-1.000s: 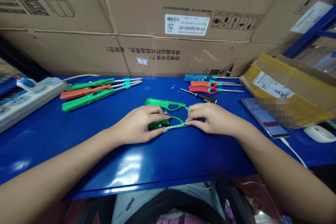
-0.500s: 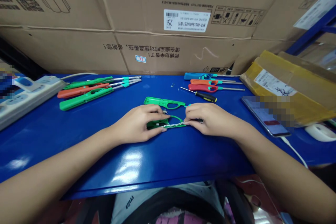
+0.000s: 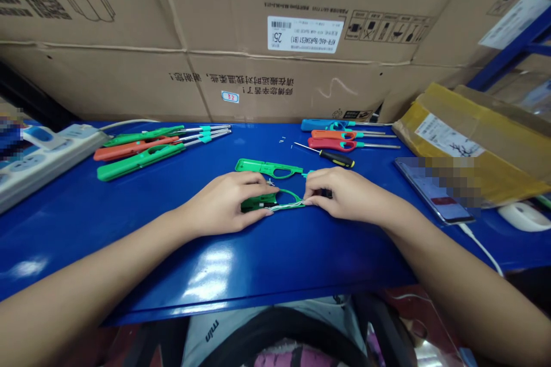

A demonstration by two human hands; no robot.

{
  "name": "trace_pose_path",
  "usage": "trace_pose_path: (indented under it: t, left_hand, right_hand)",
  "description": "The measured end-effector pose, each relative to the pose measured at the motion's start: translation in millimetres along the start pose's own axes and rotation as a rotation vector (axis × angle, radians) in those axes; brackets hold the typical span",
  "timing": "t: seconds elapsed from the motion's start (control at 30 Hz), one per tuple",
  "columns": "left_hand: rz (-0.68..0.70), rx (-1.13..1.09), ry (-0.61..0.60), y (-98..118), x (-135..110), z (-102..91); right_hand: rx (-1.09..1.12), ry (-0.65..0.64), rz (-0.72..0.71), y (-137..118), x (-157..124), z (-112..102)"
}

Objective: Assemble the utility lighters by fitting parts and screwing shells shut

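Observation:
My left hand [image 3: 228,203] is closed around the body end of an open green half-casing [image 3: 253,205] of a long-necked lighter. Its thumb lies on the near edge, while the fingers reach over the far edge. Thin white wires [image 3: 286,205] run along the casing, beside the trigger loop. At the casing's right end, my right hand [image 3: 342,192] pinches these wires between thumb and fingertips. Small inner parts show by the left fingertips, too small to name. Just beyond both hands lies the other green half-casing [image 3: 252,166]. A teal piece [image 3: 306,174] is partly hidden by my right hand.
A black-and-yellow screwdriver [image 3: 338,159] and several tiny pieces [image 3: 282,139] lie behind. Assembled lighters lie left [image 3: 142,163] and right [image 3: 329,143]. A power strip [image 3: 47,160] borders the left; a phone [image 3: 434,189] and yellow-taped carton [image 3: 473,137] the right. A large cardboard box [image 3: 241,69] stands behind.
My right fingers have shifted very slightly right along the wires, and the wires lie nearer the casing's front edge. My left hand stays on the casing.

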State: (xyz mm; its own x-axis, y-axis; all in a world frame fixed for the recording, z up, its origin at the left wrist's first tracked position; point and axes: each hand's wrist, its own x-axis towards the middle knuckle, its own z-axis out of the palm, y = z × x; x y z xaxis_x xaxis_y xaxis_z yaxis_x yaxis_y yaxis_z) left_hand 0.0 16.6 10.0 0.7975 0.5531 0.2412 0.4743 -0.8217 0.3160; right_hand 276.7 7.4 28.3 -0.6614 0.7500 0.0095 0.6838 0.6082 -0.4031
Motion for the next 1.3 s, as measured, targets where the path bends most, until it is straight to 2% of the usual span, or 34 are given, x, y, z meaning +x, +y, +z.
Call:
trace_pose_path:
  t: [0.23,0.37,0.8,1.1,1.3]
  left_hand:
    - [0.013,-0.009,-0.002,4.9,-0.3,-9.0]
    - [0.020,-0.064,0.003,6.7,-0.2,-7.7]
    - [-0.081,-0.184,-0.043,11.5,-1.0,-1.7]
    - [0.046,-0.067,0.023,9.3,-0.7,2.1]
    - [0.075,-0.083,0.104,8.1,0.6,2.9]
  right_hand:
    - [0.111,-0.030,0.009,3.1,-1.9,-3.3]
    - [0.136,-0.050,0.001,3.7,-2.7,-4.3]
    - [0.213,-0.121,-0.010,4.0,-1.4,-6.9]
    - [0.218,-0.133,0.005,1.6,-2.4,-7.5]
    - [0.239,-0.139,-0.005,2.4,-3.1,-6.7]
